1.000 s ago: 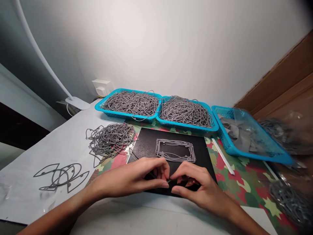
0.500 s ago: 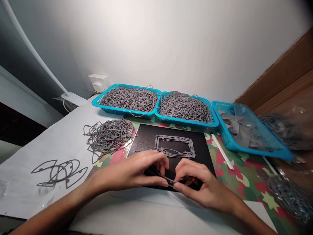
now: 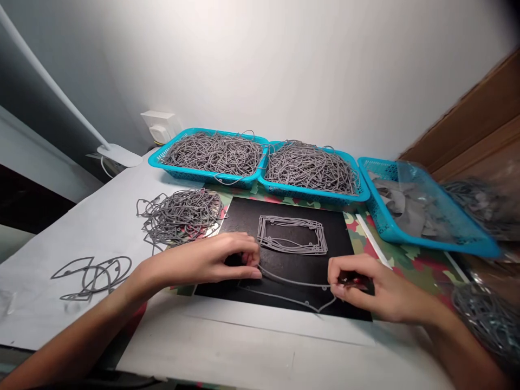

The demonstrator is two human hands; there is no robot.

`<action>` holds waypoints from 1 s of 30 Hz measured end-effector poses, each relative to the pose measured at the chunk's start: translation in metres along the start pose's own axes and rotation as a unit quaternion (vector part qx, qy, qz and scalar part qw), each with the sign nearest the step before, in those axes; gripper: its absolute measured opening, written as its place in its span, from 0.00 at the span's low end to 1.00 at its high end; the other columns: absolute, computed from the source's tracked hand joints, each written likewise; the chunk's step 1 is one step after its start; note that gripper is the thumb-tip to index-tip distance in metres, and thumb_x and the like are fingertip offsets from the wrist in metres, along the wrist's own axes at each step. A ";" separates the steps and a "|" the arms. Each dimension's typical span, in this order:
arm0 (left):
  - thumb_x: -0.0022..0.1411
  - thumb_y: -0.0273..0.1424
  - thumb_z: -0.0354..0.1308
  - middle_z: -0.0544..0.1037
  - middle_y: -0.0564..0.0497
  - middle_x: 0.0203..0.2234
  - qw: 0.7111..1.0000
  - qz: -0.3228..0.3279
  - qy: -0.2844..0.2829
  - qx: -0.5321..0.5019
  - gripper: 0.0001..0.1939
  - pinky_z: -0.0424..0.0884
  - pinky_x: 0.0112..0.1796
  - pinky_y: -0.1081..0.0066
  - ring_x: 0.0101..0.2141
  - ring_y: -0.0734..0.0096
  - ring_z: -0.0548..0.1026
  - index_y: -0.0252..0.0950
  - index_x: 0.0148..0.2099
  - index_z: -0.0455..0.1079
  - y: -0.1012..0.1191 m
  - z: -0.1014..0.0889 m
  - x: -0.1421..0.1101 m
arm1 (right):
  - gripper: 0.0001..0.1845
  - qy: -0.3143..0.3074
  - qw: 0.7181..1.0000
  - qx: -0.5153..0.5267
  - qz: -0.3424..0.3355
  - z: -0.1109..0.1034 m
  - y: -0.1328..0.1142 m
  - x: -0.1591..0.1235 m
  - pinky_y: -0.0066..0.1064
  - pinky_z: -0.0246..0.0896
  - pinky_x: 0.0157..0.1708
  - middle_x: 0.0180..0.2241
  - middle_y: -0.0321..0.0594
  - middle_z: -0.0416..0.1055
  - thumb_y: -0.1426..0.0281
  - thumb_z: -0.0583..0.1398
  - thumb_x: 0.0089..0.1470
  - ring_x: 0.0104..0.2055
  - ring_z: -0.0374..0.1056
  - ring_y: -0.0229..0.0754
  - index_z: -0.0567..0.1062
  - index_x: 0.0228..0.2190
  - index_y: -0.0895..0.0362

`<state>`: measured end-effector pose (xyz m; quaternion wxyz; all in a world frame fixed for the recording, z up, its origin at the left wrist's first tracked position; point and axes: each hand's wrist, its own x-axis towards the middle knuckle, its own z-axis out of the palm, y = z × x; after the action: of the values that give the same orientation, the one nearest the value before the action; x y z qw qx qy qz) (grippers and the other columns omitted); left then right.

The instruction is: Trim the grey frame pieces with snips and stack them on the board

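Note:
A thin grey rubber gasket (image 3: 290, 283) lies stretched across the front of a black mat (image 3: 292, 260). My left hand (image 3: 211, 261) pinches the gasket's left end with closed fingers. My right hand (image 3: 368, 287) pinches its right end, fingers curled, with something small and dark also in the palm. Just behind the hands a neat stack of rectangular grey gaskets (image 3: 291, 241) rests on the mat.
A loose heap of gaskets (image 3: 181, 216) lies left of the mat, and a few curved grey pieces (image 3: 93, 275) lie further left. Two turquoise baskets (image 3: 211, 176) (image 3: 314, 192) full of gaskets stand behind; a third basket (image 3: 422, 230) holds grey scraps at right. A white stick (image 3: 374, 241) lies beside the mat.
My hands were together at the mat's front, fingertips touching. They have moved apart, left and right, pulling the gasket out into an open loop on the mat.

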<state>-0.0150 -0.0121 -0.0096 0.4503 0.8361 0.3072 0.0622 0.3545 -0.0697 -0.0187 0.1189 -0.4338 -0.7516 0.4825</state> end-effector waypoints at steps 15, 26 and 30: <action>0.82 0.56 0.52 0.74 0.53 0.29 0.994 -0.108 0.010 0.010 0.29 0.58 0.29 0.69 0.29 0.69 0.70 0.38 0.38 0.74 -0.001 0.007 0.002 | 0.23 0.017 0.992 0.048 0.116 -0.010 0.005 0.006 0.30 0.57 0.31 0.26 0.30 0.69 0.45 0.69 0.68 0.30 0.65 0.39 0.79 0.38 0.52; 0.81 0.54 0.54 0.73 0.53 0.27 0.993 -0.114 0.014 -0.011 0.28 0.57 0.28 0.69 0.27 0.70 0.68 0.37 0.38 0.74 0.000 0.006 0.003 | 0.22 0.013 0.992 0.047 0.115 -0.010 0.011 0.004 0.30 0.59 0.31 0.26 0.31 0.71 0.45 0.68 0.70 0.30 0.69 0.39 0.80 0.39 0.51; 0.81 0.54 0.54 0.74 0.53 0.28 0.994 -0.109 0.013 -0.016 0.27 0.58 0.28 0.70 0.28 0.70 0.68 0.37 0.38 0.74 -0.001 0.006 0.002 | 0.22 0.012 0.992 0.047 0.115 -0.010 0.011 0.004 0.30 0.59 0.31 0.26 0.31 0.72 0.46 0.68 0.69 0.30 0.69 0.39 0.80 0.38 0.52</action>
<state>-0.0110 -0.0152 -0.0143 0.4638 0.7892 0.4015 0.0288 0.3643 -0.0582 -0.0237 0.0912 -0.5172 -0.6718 0.5224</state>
